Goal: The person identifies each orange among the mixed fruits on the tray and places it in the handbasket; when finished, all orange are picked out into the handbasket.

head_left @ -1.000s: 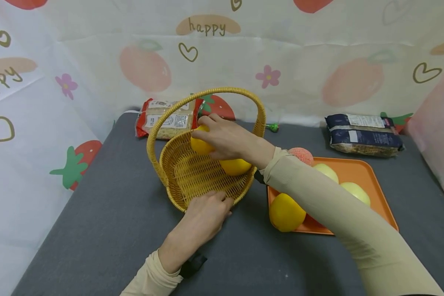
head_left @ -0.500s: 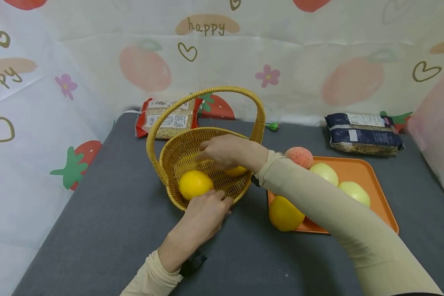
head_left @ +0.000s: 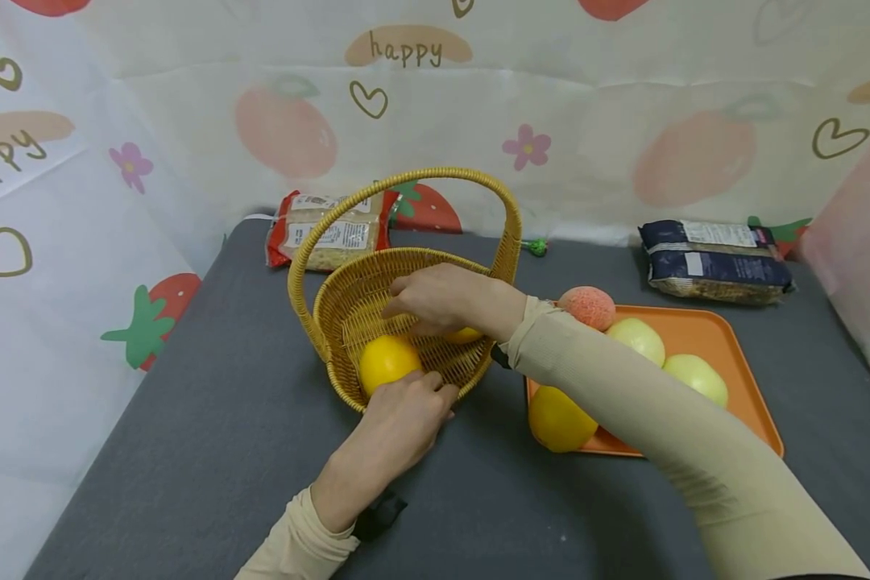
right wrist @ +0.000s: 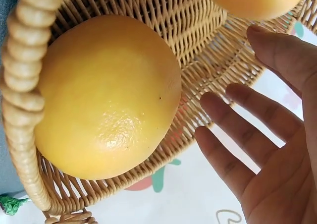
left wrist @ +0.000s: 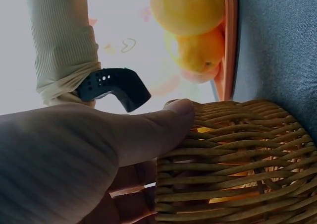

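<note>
A yellow wicker basket [head_left: 362, 314] with a tall arched handle stands on the table. At its front rim my left hand [head_left: 406, 419] grips the weave; the left wrist view has the thumb [left wrist: 168, 125] outside the wall and fingers on the other side. One round yellow fruit [head_left: 387, 362] lies inside, close to that hand. Another yellow fruit [right wrist: 109, 95] sits at the right end of the basket, mostly covered by my right hand [head_left: 449, 298] in the head view. That hand hovers within the basket opening, fingers spread and holding nothing.
Right of the basket, an orange tray [head_left: 739, 387] bears pale green fruits [head_left: 696, 377], a yellow fruit [head_left: 560, 420] and a pink fruit [head_left: 587, 307], partly under the right sleeve. A red-edged bag [head_left: 333, 234] lies behind the basket; a dark blue bag [head_left: 714, 262] is at back right.
My right hand has let go of a yellow fruit and drawn slightly right and down. The fruit has rolled to the basket's front, then a little rightward. My left hand stays on the rim.
</note>
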{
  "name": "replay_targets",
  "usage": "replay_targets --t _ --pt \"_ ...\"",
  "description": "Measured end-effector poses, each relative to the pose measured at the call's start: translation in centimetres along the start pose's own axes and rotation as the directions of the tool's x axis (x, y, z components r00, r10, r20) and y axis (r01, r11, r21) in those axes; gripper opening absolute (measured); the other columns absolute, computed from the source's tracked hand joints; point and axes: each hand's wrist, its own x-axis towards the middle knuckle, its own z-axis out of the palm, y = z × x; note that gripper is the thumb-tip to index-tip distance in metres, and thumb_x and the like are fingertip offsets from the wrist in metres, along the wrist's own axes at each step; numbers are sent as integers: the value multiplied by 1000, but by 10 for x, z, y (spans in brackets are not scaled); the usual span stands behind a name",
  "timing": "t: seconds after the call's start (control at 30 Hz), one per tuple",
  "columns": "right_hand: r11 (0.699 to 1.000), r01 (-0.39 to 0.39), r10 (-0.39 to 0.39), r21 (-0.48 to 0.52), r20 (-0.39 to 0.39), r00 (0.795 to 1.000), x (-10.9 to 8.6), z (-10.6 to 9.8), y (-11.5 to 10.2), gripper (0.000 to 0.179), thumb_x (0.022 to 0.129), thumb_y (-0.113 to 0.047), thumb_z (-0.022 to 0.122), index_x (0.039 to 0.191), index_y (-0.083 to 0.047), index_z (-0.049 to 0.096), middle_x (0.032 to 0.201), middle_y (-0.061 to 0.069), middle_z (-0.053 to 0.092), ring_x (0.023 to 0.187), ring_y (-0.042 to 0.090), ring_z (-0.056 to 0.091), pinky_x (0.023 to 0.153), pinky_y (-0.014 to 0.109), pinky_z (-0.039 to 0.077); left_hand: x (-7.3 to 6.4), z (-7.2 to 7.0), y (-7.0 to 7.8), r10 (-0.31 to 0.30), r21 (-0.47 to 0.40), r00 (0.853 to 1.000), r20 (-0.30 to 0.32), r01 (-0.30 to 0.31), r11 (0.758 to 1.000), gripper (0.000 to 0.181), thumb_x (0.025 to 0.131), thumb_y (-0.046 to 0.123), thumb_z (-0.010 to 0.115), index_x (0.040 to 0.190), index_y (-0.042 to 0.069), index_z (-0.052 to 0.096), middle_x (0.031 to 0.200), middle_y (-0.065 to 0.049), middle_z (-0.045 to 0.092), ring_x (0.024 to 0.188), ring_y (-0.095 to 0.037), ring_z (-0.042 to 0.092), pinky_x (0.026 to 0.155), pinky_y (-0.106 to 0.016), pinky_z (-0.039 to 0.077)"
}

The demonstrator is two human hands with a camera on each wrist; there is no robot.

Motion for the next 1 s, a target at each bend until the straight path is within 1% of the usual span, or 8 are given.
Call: replay_targets --t 0.17,0.3,0.47,0.57,0.63,0.8,1.0 --pt "1000 -1 1 -21 -14 1000 0 0 1 41 96 -34 62 136 -25 59 128 4 60 101 20 65 90 35 54 0 0 0 -2 1 1000 1 2 1000 11 83 22 78 86 15 70 76 1 61 68 -15 59 57 -29 52" --pt "1000 -3 2 -19 -18 1000 -1 0 2 42 95 -33 63 136 -24 58 126 5 61 98 20 65 88 34 54 0 0 0 1 -2 1000 2 -1 1000 11 83 21 78 86 15 70 76 1 62 68 -15 59 58 -29 52" --pt "1000 3 -3 14 -16 1000 -2 0 1 44 95 -34 62 138 -23 56 129 4 60 104 20 64 93 35 53 0 0 0 1 -4 1000 5 -1 1000 11 83 22 78 86 15 70 76 1 62 68 -15 59 59 -29 52" --pt "999 13 -12 35 -15 1000 -2 -1 -1 44 96 -35 61 138 -23 56 130 4 60 106 19 64 95 35 52 0 0 0 0 -2 1000 4 0 1000 11 83 22 77 86 15 70 76 0 62 68 -16 59 59 -29 52" --pt "998 14 -13 67 -8 1000 -3 -1 -2 45 96 -36 60 139 -24 55 133 3 60 110 19 63 97 36 51 1 0 0 -2 -2 1000 3 2 1000 11 83 22 77 87 15 70 77 0 63 67 -16 59 58 -30 52" --pt "988 25 -29 152 23 999 -3 -4 -8 47 98 -38 56 143 -26 50 142 2 55 124 20 57 105 38 45 1 0 0 -7 6 1000 -3 7 1000 12 83 22 77 86 14 70 78 0 63 67 -16 58 57 -30 52" --pt "983 45 -51 177 30 998 -1 -8 -19 49 98 -45 54 144 -29 48 147 2 51 133 19 51 109 38 42 0 0 1 -4 18 1000 -11 4 1000 13 83 23 78 86 14 70 79 0 64 66 -16 58 57 -29 52"
